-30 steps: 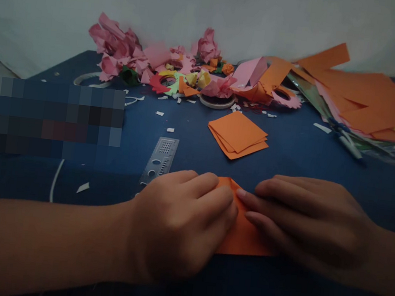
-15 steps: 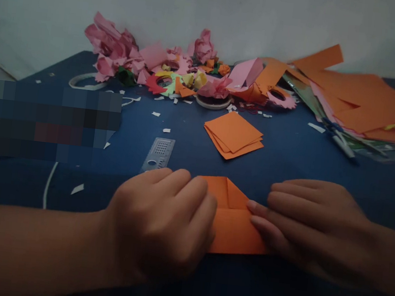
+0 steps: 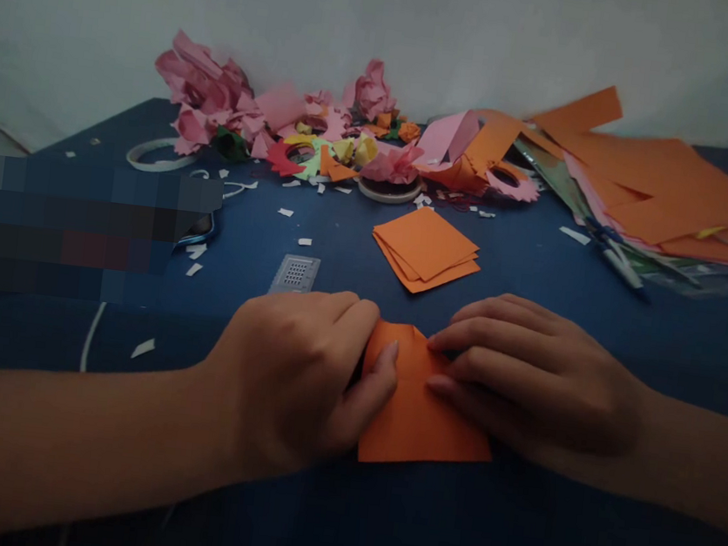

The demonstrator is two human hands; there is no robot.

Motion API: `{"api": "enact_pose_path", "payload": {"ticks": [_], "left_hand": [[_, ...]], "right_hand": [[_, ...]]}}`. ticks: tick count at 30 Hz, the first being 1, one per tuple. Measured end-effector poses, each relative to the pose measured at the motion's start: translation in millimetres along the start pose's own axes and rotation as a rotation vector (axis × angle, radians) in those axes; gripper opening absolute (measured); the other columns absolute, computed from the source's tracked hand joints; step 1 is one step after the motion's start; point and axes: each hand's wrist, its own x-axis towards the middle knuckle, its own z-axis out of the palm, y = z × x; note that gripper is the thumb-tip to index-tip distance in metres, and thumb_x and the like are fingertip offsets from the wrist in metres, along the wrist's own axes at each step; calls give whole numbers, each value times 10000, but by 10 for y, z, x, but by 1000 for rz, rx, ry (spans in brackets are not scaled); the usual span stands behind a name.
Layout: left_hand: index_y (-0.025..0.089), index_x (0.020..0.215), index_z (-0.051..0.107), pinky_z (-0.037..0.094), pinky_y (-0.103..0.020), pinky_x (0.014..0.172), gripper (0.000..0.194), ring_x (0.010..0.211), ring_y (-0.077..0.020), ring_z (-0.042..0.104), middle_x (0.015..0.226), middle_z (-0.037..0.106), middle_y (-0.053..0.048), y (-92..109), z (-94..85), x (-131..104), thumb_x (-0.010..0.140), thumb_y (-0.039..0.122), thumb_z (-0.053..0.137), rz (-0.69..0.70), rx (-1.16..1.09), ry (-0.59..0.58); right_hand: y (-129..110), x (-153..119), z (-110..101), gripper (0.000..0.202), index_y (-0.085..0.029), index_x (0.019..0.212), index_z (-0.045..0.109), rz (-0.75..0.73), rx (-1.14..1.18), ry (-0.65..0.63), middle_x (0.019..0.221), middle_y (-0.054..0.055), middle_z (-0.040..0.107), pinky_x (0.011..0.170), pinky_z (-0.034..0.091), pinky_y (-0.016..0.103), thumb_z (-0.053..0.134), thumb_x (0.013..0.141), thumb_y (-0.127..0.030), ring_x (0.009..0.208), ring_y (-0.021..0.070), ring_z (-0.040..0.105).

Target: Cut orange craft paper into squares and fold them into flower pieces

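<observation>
A folded sheet of orange paper (image 3: 423,420) lies on the dark blue tabletop in front of me. My left hand (image 3: 306,372) is closed at its left edge, thumb on top and the other fingers curled, partly hidden. From the other side, my right hand (image 3: 542,381) pinches the upper right edge, its fingertips and thumb against the paper. Folds run along the top of the sheet between both hands. Just beyond it rests a small stack of orange paper squares (image 3: 426,245). A clear stencil ruler (image 3: 296,274) is partly covered by my left hand.
Crumpled pink paper (image 3: 205,80), cut paper rings and tape rolls (image 3: 160,155) line the back of the table. Larger orange sheets (image 3: 689,187) and a pen (image 3: 621,263) are at the back right. White scraps (image 3: 143,348) and a white cable (image 3: 92,337) lie at left.
My left hand has turned so that its thumb now lies on the orange paper. My right hand has moved left and up along the sheet's edge.
</observation>
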Motion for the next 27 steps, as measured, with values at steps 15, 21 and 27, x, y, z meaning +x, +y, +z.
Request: {"api": "enact_pose_path", "payload": {"ticks": [15,21,27], "left_hand": [[25,960,613,529,-404,721,190,926,-276,654,969,697,-159,53,-37,-171,884,76,447,384,-21,260],[-26,1009,586,545,-421,749,219,1034,-309,623,1051,667,-196,99,-2,-193,895,50,416,426,-63,228],[-27,986,608,576,-420,665,198,952,-328,656,1012,676,-204,29,52,-136,827,91,605,479,-104,239]], "right_hand": [[5,16,-11,60,-107,902,564,-85,31,12,889,75,648,727,446,353,549,845,-95,860,179,570],[3,12,-37,52,-116,886,547,-93,39,2,873,80,640,709,439,349,512,858,-91,853,180,565],[-3,-1,-32,65,-112,889,564,-80,42,-12,891,82,642,712,449,358,535,837,-85,847,183,566]]}}
